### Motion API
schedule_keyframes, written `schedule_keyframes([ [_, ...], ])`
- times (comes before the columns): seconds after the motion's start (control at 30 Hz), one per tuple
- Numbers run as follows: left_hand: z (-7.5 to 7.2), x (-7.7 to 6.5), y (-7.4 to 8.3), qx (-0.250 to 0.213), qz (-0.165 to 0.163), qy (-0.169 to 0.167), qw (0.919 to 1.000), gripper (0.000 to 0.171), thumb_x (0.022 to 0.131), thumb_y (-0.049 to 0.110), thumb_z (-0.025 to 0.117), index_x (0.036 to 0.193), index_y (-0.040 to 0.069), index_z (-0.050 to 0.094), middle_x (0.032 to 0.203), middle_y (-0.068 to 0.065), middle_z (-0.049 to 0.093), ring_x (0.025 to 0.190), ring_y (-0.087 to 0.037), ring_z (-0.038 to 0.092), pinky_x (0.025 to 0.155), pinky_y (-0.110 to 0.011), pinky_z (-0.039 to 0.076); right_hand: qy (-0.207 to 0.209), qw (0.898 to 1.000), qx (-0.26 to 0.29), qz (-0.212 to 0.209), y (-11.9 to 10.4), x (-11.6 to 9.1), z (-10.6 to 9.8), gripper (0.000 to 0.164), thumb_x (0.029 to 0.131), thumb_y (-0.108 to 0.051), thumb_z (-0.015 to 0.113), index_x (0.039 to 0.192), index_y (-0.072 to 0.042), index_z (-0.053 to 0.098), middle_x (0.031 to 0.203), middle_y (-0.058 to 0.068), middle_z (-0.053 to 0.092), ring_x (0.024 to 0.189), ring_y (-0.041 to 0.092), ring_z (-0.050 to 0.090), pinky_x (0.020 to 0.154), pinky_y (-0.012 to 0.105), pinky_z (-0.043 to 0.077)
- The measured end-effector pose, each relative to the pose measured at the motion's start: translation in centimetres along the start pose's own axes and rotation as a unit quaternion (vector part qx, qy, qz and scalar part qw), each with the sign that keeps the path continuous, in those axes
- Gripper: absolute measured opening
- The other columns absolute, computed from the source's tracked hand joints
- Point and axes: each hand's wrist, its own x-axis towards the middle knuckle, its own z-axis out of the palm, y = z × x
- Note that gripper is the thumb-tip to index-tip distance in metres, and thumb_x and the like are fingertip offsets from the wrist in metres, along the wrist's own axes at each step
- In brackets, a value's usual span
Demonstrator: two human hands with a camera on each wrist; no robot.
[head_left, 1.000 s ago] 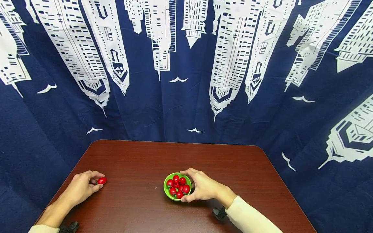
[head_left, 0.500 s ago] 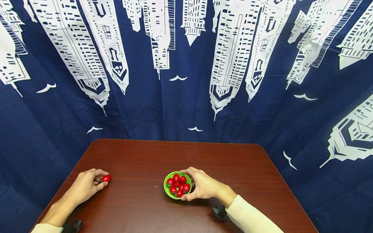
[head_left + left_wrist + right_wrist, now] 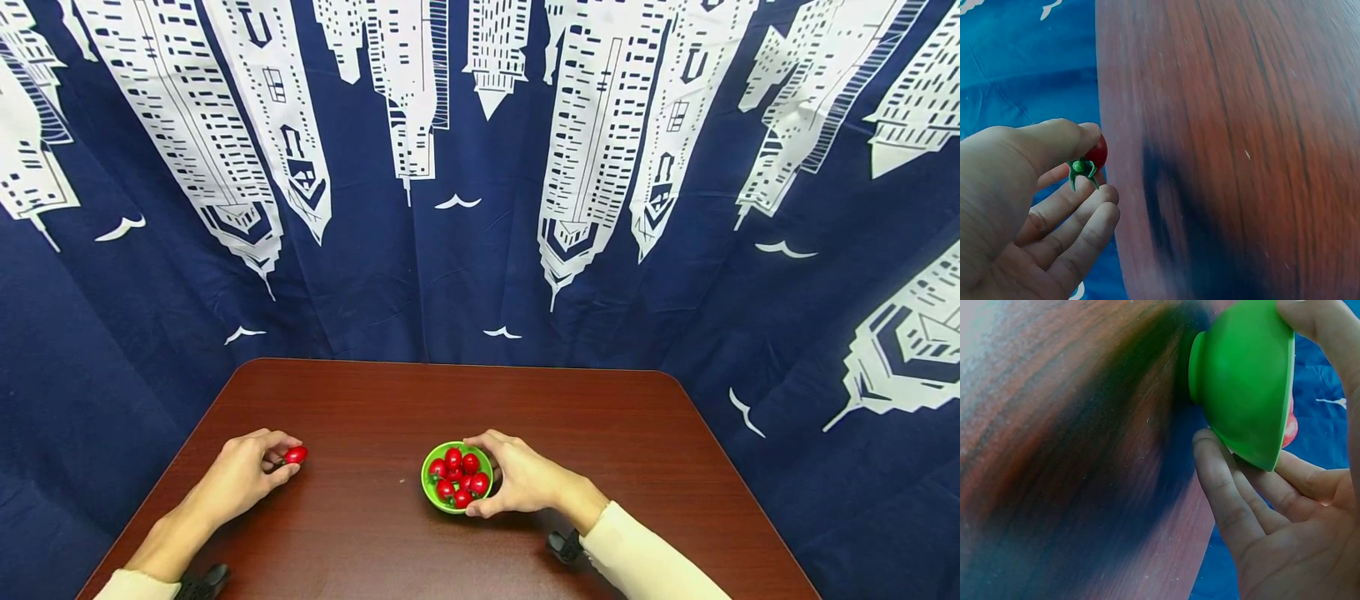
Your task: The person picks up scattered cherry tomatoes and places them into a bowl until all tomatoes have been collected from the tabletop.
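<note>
Between thumb and fingers, my left hand (image 3: 242,477) pinches a small red cherry tomato (image 3: 296,455) over the left part of the table. In the left wrist view the tomato (image 3: 1099,152) shows its green stem, and a shadow lies on the wood beside it. A green bowl (image 3: 427,493) stands near the middle, holding several red cherry tomatoes (image 3: 462,498). My right hand (image 3: 528,482) grips the bowl's right side, thumb at the near rim and fingers at the far side. From the right wrist view, fingertips touch the outer wall of the bowl (image 3: 1244,381).
The brown wooden table (image 3: 360,400) has rounded far corners. Behind it and at both sides hangs a dark blue cloth (image 3: 375,292) printed with white buildings and birds. Black straps with small devices (image 3: 566,547) sit at both wrists.
My left hand has moved right and slightly away from me with the cherry tomato, toward the bowl. The right hand and the bowl have stayed in place.
</note>
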Motion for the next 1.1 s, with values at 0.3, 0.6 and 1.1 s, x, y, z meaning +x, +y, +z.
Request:
schedule_keyframes([
  [0.3,0.9,0.8,1.9,-0.013,0.020,0.007,0.9997,0.027,0.087,0.004,0.100,0.110,0.011,0.087,0.096,0.007,0.077,0.082,-0.001,0.070,0.072,-0.023,0.065,-0.003,1.000,-0.007,-0.001,-0.1,0.0,0.0,0.094,0.085,-0.038,0.105,0.161,-0.005,0.060,0.146,0.006,0.072,0.096,-0.002,0.075,0.095,0.021,0.067],
  [0.6,1.7,1.8,4.2,-0.028,0.039,0.001,0.9989,0.026,0.090,0.005,0.099,0.111,0.011,0.087,0.096,0.008,0.076,0.083,0.000,0.069,0.073,-0.022,0.064,-0.003,1.000,-0.007,-0.001,0.1,0.1,0.1,0.095,0.085,-0.038,0.106,0.160,-0.005,0.060,0.145,0.006,0.072,0.095,-0.005,0.074,0.095,0.021,0.067],
  [1.1,3.5,2.8,8.0,-0.047,0.098,-0.003,0.9941,0.027,0.091,0.006,0.099,0.114,0.012,0.086,0.097,0.010,0.076,0.083,0.002,0.068,0.073,-0.022,0.062,-0.003,1.000,-0.002,-0.004,0.0,0.1,0.2,0.095,0.085,-0.036,0.105,0.160,-0.003,0.060,0.143,0.007,0.072,0.094,-0.005,0.075,0.093,0.018,0.066],
])
